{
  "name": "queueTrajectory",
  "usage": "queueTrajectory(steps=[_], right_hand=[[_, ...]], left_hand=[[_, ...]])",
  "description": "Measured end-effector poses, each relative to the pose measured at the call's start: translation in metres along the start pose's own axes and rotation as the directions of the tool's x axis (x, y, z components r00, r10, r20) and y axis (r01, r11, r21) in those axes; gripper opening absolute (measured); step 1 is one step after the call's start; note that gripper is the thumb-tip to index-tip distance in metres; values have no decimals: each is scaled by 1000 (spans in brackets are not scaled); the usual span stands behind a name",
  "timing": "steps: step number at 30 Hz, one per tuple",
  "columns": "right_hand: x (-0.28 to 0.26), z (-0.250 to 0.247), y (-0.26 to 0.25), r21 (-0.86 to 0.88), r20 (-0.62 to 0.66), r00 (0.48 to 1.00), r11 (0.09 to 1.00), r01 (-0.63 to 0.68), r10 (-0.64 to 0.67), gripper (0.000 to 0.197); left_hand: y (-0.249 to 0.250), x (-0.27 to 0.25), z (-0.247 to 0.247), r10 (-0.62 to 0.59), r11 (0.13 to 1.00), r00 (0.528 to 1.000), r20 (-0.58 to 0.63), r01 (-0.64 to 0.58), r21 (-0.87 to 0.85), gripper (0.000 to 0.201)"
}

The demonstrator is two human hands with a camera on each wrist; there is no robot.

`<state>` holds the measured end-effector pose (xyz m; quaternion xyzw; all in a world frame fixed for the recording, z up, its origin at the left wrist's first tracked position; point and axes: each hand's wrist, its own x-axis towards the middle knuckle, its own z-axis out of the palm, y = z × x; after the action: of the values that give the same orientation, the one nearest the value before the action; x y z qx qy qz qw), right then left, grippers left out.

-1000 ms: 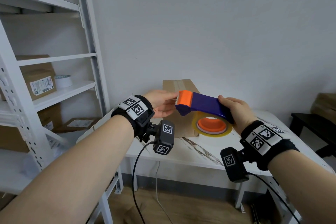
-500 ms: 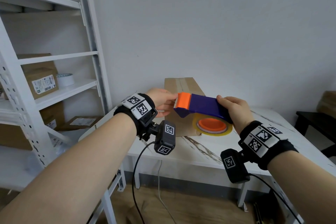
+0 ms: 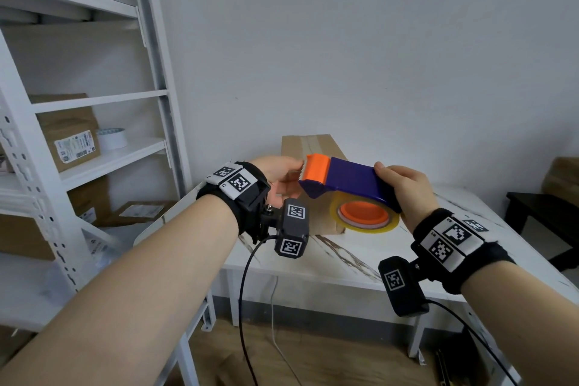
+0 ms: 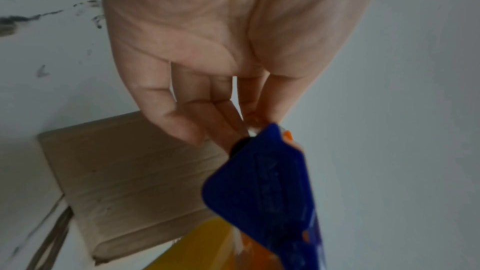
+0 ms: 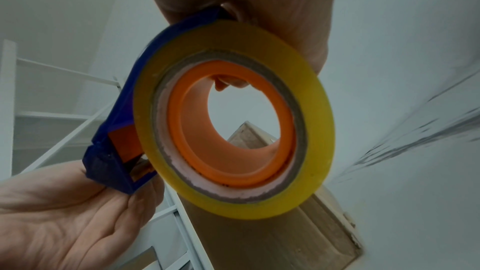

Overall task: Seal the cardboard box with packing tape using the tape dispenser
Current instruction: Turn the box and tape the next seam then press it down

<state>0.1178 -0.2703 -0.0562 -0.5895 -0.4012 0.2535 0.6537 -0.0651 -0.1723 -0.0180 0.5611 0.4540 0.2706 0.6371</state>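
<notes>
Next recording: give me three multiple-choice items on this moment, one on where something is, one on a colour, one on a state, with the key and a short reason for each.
1. Where is the cardboard box?
A. on the white table, behind the dispenser
B. on the floor under the table
C. in the person's lap

2. What colour is the cutter end of the tape dispenser?
A. green
B. orange
C. black

3. What is the right hand doing?
A. lying flat on the table
B. hanging empty
C. gripping the dispenser's rear end in the air

Key:
1 A: the head view shows the box standing on the tabletop beyond the raised dispenser.
2 B: the toothed end near the left hand is orange, the body blue.
3 C: its fingers wrap the blue body above the tape roll, clear of the table.
</notes>
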Motion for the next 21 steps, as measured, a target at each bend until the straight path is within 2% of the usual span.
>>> queueTrajectory(steps=[7, 12, 14, 17, 21], right_hand=[[0, -2, -4, 50, -13, 1000, 998, -26, 26, 26], [1, -1, -4, 43, -13, 999, 999, -31, 32, 26], [1, 0, -4, 32, -14, 999, 999, -42, 42, 27], [1, 2, -4, 5, -18, 999, 1000, -31, 31, 33], [-3, 8, -6, -171, 70, 996, 983, 61, -49, 33]], left_hand=[[1, -3, -9, 23, 985, 1000, 6, -22, -173, 23], [0, -5, -17, 27, 987, 998, 61, -17, -158, 15], [-3, -5, -18, 44, 991, 997, 67, -36, -125, 3], [-5, -3, -18, 119, 993, 993, 29, -118, -11, 24], [-6, 1, -15, 235, 951, 971, -41, -221, 216, 31]])
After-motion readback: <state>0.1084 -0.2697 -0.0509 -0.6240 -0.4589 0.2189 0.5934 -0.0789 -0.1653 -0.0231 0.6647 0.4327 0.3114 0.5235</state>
